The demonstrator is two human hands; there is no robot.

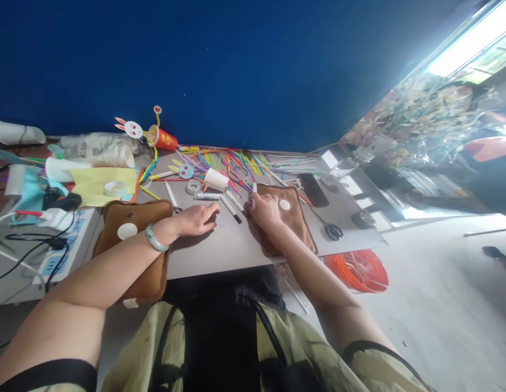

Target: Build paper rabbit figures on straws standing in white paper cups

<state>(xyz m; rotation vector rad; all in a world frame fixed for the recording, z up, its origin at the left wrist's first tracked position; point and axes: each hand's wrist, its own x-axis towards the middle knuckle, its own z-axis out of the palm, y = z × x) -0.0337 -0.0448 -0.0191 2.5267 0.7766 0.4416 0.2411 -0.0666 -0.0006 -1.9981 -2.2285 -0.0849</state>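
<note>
My left hand (pixel 197 219), a pale bangle (pixel 155 238) on its wrist, rests on the table with loosely bent fingers and nothing visible in them. Close to its fingertips lies a small pale disc (pixel 223 224). My right hand (pixel 266 211) is closed around a white marker (pixel 255 188), whose tip points up and away from me. That hand lies against a brown plush hot-water bag (pixel 296 218). Between the hands, white markers (pixel 230 208) lie on the tabletop. A second brown hot-water bag (pixel 109 231) is under my left forearm.
Colored pipe cleaners (pixel 236 163) spread along the back. A paper cup (pixel 215 178), tape roll (pixel 193 187), scissors (pixel 333 231) and phone (pixel 314 189) lie around. A rabbit figure stands in a red cup (pixel 165 139). Far left is a power strip (pixel 68 245); an orange basket (pixel 359 270) is below right.
</note>
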